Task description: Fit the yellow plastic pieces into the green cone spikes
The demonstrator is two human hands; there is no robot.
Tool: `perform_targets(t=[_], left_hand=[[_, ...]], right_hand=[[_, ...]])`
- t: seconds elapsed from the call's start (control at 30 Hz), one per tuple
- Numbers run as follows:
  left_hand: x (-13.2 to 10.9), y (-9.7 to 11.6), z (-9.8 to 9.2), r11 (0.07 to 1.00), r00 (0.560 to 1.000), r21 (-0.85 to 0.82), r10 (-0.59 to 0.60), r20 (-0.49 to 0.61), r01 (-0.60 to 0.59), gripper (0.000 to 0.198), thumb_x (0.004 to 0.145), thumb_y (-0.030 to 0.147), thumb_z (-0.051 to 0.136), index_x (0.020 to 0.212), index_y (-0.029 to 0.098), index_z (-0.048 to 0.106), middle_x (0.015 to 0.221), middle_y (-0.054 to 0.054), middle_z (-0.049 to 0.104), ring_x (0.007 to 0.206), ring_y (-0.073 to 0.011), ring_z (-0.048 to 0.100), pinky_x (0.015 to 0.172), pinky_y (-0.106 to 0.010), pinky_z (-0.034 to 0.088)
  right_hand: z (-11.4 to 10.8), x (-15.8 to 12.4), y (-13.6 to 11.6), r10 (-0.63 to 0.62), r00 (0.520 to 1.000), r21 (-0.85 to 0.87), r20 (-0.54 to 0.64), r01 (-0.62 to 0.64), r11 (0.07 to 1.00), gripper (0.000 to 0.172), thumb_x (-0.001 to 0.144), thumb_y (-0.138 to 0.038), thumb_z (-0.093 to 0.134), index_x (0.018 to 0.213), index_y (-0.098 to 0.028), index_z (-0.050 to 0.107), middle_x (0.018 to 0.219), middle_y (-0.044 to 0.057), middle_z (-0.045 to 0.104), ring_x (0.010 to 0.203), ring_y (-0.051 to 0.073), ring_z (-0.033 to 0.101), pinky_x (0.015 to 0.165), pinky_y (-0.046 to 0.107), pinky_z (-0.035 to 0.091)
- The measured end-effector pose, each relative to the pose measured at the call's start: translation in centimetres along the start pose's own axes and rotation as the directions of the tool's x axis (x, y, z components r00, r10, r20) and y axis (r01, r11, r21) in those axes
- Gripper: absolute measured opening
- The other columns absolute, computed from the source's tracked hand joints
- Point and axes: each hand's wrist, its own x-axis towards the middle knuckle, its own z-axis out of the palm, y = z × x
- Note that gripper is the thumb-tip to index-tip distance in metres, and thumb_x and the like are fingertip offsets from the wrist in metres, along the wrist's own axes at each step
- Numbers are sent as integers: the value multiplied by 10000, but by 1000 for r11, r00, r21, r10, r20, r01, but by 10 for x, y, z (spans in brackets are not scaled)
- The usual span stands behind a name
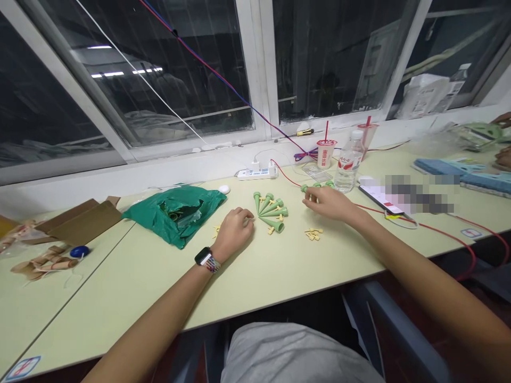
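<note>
Five green plant watering spikes (pixel 273 207) lie fanned out on the table, tips together, with small yellow valves among them. My left hand (pixel 236 230), wearing a watch (pixel 207 259), rests curled just left of the tips. Its fingers are closed, and whatever they hold is hidden. Over on the right, my right hand (pixel 325 203) hovers with bent fingers, thumb and forefinger apart, beside several more green spike heads (pixel 317 185); the hand covers their lower parts. Loose yellow valves (pixel 313 234) lie below it. Others (pixel 216 230) show partly behind my left hand.
A torn green bag (pixel 175 210) and a cardboard box (pixel 83 221) are on the left, near wooden toys (pixel 43 263). A water bottle (pixel 347 165), a drink cup (pixel 325 154) and a phone (pixel 379 198) stand or lie right. Behind is a power strip (pixel 257 173). Another person's hand (pixel 503 157) appears far right.
</note>
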Motion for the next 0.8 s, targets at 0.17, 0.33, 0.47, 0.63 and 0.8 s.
perform_targets(t=[0.17,0.33,0.47,0.63,0.8], left_hand=[[0,2,0,1000,1000,-15,15,-12,-15,198,896,182,515,973,200,696,1014,-111,700,1024,-315,656,920,-457,505],[-2,6,2,999,999,-21,32,-23,-32,202,888,160,518,974,210,694,1012,-101,705,1004,-300,656,895,-436,505],[-2,7,0,1000,999,-10,24,-38,-24,185,899,172,521,962,209,691,987,-99,701,983,-299,655,874,-432,502],[-2,8,-2,1000,999,-2,14,-43,-14,195,905,168,503,963,200,687,978,-104,690,963,-298,653,861,-437,500],[-1,6,-2,998,997,-63,-3,-73,-2,181,892,175,516,950,207,683,976,-95,698,954,-287,657,857,-431,511]], right_hand=[[5,-5,42,191,978,-96,-84,-199,975,160,946,-323,566,941,-219,688,1000,71,762,896,230,657,635,282,315],[20,12,41,211,974,-131,-84,-220,967,220,922,-404,613,912,-210,717,1015,93,771,935,255,676,643,291,351],[31,28,26,228,971,-202,-68,-237,950,232,932,-368,598,910,-183,735,1025,143,773,958,280,698,684,315,400],[36,33,21,258,963,-227,-73,-268,936,188,927,-268,588,987,-171,737,1077,180,766,980,304,716,722,336,434],[41,34,28,295,953,-199,-71,-304,932,220,935,-267,564,1001,-168,748,1053,184,768,960,313,716,711,341,440]])
